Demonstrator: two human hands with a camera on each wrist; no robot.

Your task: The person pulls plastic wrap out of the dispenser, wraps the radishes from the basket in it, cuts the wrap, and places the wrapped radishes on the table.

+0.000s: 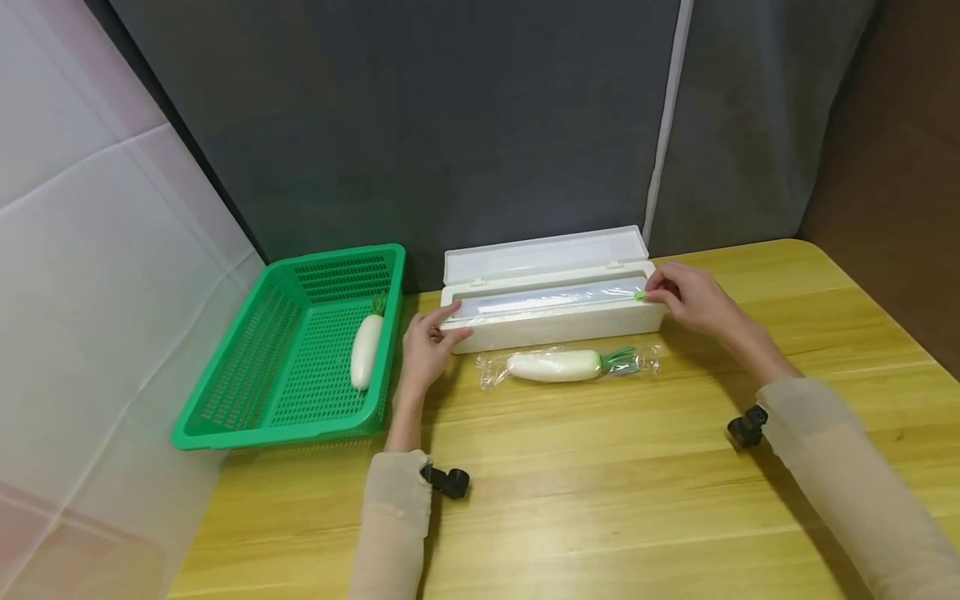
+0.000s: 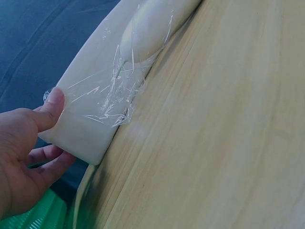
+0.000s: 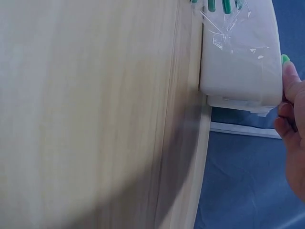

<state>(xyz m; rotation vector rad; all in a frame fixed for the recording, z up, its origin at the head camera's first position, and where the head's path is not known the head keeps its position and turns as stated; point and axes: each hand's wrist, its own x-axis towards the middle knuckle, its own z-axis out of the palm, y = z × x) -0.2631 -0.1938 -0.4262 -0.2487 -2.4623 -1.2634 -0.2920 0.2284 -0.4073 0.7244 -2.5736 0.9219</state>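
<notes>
A white cling film dispenser (image 1: 558, 327) lies lengthwise near the table's back edge, its lid (image 1: 547, 254) tipped back. Inside shows a strip of clear film (image 1: 551, 298). My left hand (image 1: 425, 354) grips the dispenser's left end, thumb on the front side and fingers around the end, as the left wrist view shows. At the right end, my right hand (image 1: 693, 302) pinches a small green slide cutter (image 1: 640, 296) between thumb and fingertips. Just in front of the dispenser lies a white radish (image 1: 555, 367) with green stalks, wrapped in clear film.
To the left stands a green plastic basket (image 1: 288, 435) holding one unwrapped white radish (image 1: 366, 352) against its right side. A dark curtain (image 1: 405, 125) hangs behind the wooden table (image 1: 570, 517). A pale panel (image 1: 97, 275) closes off the left side.
</notes>
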